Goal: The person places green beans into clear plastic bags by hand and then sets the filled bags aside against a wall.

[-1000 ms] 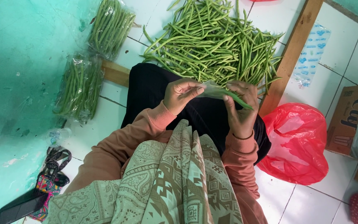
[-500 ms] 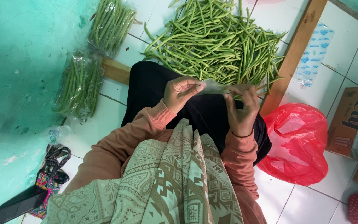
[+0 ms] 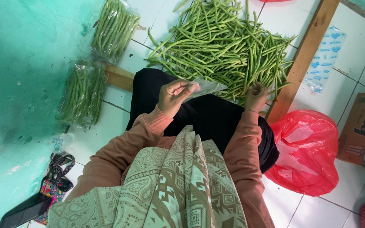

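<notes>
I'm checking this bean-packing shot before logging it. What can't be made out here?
Head view only:
- Right hand: fingertips buried in the green bean pile, so any grip is hidden.
- Clear plastic bag in the left hand: see-through, contents unclear.
- Cardboard box: cut off by the right edge.
- Dark object at bottom left: partly cut off, kind unclear.

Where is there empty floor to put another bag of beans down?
Bare white tile shows between the two packed bean bags and the loose bean pile, and beyond the wooden plank beside the cardboard box. The pile itself is crowded.
</notes>
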